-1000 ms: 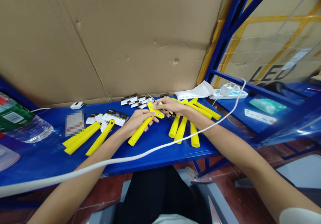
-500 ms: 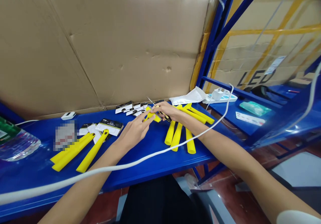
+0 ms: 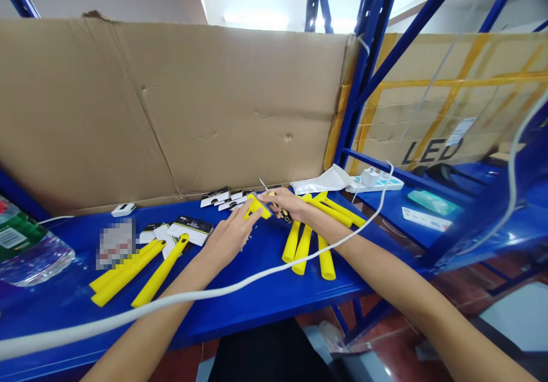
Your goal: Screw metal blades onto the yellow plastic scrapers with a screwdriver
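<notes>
My left hand point(image 3: 231, 234) is closed around a yellow plastic tool head point(image 3: 262, 206), pinching it between thumb and fingers. My right hand point(image 3: 286, 200) meets it from the other side. In its fingers is what looks like a pair of scissors point(image 3: 264, 185), the pointed metal tip standing up past the fingers and a black and yellow handle below the palm. The fingers partly cover both things. Right of the hands lie several yellow tubular handles point(image 3: 302, 250). To the left, more yellow handles point(image 3: 154, 276) rest beside black and white cards point(image 3: 190, 229).
The blue shelf point(image 3: 257, 296) carries everything. A white cable point(image 3: 252, 268) hangs across, in front of both forearms. Behind stand a cardboard sheet point(image 3: 240, 108) and a blue post point(image 3: 363, 79). A power strip point(image 3: 381, 183), white pouch point(image 3: 321, 180) and large bottle point(image 3: 34, 253) are at the sides.
The view has tilted up, so the scene sits lower. Both hands stay together at the yellow tool head, and the scissors' tip remains pointing up and left.
</notes>
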`<action>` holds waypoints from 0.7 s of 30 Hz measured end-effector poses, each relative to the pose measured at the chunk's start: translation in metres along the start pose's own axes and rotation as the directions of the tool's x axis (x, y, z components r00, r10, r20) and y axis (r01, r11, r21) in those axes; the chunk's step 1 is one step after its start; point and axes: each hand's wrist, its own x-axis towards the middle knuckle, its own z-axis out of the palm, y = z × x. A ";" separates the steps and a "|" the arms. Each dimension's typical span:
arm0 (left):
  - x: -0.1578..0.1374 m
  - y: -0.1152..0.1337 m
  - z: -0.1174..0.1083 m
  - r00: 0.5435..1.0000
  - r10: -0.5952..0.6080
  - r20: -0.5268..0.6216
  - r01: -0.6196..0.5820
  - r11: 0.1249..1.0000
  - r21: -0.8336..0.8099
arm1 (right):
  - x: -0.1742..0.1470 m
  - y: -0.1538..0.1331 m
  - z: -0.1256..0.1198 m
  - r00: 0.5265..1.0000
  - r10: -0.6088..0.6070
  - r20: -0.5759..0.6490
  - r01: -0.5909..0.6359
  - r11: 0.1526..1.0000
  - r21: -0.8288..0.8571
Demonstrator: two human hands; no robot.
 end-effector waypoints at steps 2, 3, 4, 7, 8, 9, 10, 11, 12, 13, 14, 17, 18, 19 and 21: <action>0.005 -0.004 -0.002 0.983 -0.152 -0.107 0.118 0.956 -0.270 | 0.003 0.000 0.001 0.995 -0.057 -0.077 0.055 0.998 -0.029; 0.008 -0.006 -0.004 0.956 -0.261 -0.132 0.181 0.883 -0.432 | 0.004 0.000 0.000 0.989 -0.090 -0.119 0.084 0.995 -0.055; 0.011 -0.008 -0.008 0.923 -0.367 -0.117 0.234 0.775 -0.587 | 0.006 0.001 -0.001 0.980 -0.123 -0.158 0.110 0.990 -0.089; 0.018 -0.017 -0.027 0.835 -0.550 0.008 0.259 0.381 -0.888 | 0.008 0.006 -0.005 0.953 -0.202 -0.228 0.150 0.962 -0.226; 0.020 -0.020 -0.034 0.822 -0.569 0.020 0.217 0.280 -0.935 | 0.009 0.008 -0.007 0.947 -0.220 -0.233 0.152 0.948 -0.278; 0.021 -0.023 -0.041 0.819 -0.574 0.024 0.171 0.203 -0.964 | 0.009 0.010 -0.009 0.944 -0.235 -0.229 0.152 0.931 -0.331; 0.022 -0.025 -0.048 0.819 -0.573 0.018 0.126 0.148 -0.981 | 0.008 0.011 -0.010 0.944 -0.250 -0.214 0.154 0.911 -0.383; 0.022 -0.026 -0.054 0.823 -0.567 0.014 0.090 0.107 -0.990 | 0.008 0.012 -0.012 0.947 -0.265 -0.183 0.164 0.886 -0.433; 0.022 -0.026 -0.059 0.831 -0.556 0.016 0.070 0.077 -0.995 | 0.007 0.013 -0.013 0.950 -0.280 -0.136 0.184 0.858 -0.479; 0.022 -0.025 -0.063 0.838 -0.546 0.020 0.060 0.055 -0.997 | 0.006 0.014 -0.013 0.954 -0.291 -0.070 0.214 0.828 -0.519; 0.021 -0.023 -0.066 0.844 -0.536 0.027 0.056 0.038 -0.998 | 0.006 0.015 -0.014 0.955 -0.297 0.007 0.251 0.797 -0.550; 0.020 -0.016 -0.070 0.855 -0.517 0.049 0.053 -0.008 -0.999 | 0.005 0.017 -0.013 0.931 -0.277 0.239 0.366 0.715 -0.596; 0.019 -0.013 -0.070 0.860 -0.508 0.058 0.051 -0.027 -0.998 | 0.005 0.018 -0.012 0.917 -0.262 0.301 0.395 0.696 -0.600; 0.018 -0.011 -0.070 0.866 -0.495 0.068 0.051 -0.047 -0.998 | 0.005 0.019 -0.011 0.903 -0.247 0.352 0.420 0.680 -0.601; 0.016 -0.010 -0.070 0.880 -0.468 0.087 0.052 -0.087 -0.995 | 0.006 0.022 -0.010 0.877 -0.222 0.426 0.457 0.658 -0.598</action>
